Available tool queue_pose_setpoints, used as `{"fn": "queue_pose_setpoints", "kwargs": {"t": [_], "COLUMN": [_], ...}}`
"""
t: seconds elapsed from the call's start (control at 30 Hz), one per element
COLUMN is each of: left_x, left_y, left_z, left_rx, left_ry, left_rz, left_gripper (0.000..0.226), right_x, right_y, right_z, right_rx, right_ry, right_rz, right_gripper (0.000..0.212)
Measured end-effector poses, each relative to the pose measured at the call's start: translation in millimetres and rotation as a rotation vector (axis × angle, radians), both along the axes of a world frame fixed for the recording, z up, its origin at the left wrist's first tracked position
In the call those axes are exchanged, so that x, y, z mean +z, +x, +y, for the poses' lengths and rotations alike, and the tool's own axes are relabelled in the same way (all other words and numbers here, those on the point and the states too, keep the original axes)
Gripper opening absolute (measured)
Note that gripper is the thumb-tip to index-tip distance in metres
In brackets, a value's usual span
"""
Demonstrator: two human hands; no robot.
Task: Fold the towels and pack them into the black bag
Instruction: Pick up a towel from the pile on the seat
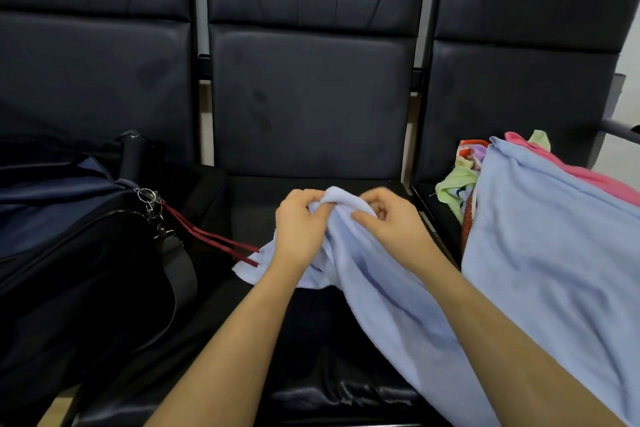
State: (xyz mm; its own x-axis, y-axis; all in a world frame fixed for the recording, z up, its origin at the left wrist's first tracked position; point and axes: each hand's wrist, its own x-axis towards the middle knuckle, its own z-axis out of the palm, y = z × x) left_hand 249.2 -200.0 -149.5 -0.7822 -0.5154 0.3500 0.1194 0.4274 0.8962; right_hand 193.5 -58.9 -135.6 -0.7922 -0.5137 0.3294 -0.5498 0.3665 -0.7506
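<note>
Forearms: both bare, reaching in from the near edge toward the middle seat [311,340].
Towel in work: light blue towel [374,288], bunched, trailing from the hands down toward the near right; one corner lies on the seat left of the left hand.
Left hand [299,227]: grip curled, pinching the top fold of the light blue towel.
Right hand [391,218]: grip curled, thumb and fingers pinching the same fold, just beside the left hand; both hands touch the cloth.
Black bag [79,270]: on the seat left of the left hand, top unzipped, metal rings [149,198] at its end; red cord [211,239] runs from there to the towel corner.
Towel pile [554,253]: right of the right hand; large light blue piece on top, pink [595,177] and green [453,187] cloth behind it.
Backrests [308,100]: dark padded, beyond the hands.
</note>
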Motion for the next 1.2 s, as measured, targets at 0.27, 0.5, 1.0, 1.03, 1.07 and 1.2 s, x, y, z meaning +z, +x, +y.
{"fn": "queue_pose_setpoints", "kwargs": {"t": [0.27, 0.5, 1.0, 1.03, 1.07, 1.2], "left_x": [20.9, 96.4, 153.6, 153.5, 154.8, 165.1], "left_y": [0.9, -4.9, 8.5, 9.3, 9.1, 1.3], "left_z": [-11.4, -19.5, -40.6, -41.1, -41.4, -43.0], "left_rx": [-0.085, -0.224, 0.012, -0.005, -0.019, 0.032], "left_ry": [-0.112, -0.341, -0.487, -0.441, -0.380, -0.100], "left_rz": [0.078, 0.151, -0.188, -0.179, -0.154, 0.050], "left_gripper": [0.043, 0.029, 0.008, 0.009, 0.011, 0.011], "right_x": [29.1, 82.0, 170.8, 173.2, 174.8, 175.0], "right_y": [4.7, 3.2, -8.0, -9.4, -11.3, -20.6], "right_z": [-0.3, -18.2, -52.5, -53.6, -54.8, -57.1], "right_rx": [-0.186, -0.018, -0.305, -0.308, -0.308, -0.336], "right_ry": [-0.071, -0.187, -0.264, -0.270, -0.277, -0.355], "right_rz": [0.089, 0.101, 0.239, 0.241, 0.241, 0.218], "right_gripper": [0.014, 0.041, 0.019, 0.019, 0.020, 0.018]}}
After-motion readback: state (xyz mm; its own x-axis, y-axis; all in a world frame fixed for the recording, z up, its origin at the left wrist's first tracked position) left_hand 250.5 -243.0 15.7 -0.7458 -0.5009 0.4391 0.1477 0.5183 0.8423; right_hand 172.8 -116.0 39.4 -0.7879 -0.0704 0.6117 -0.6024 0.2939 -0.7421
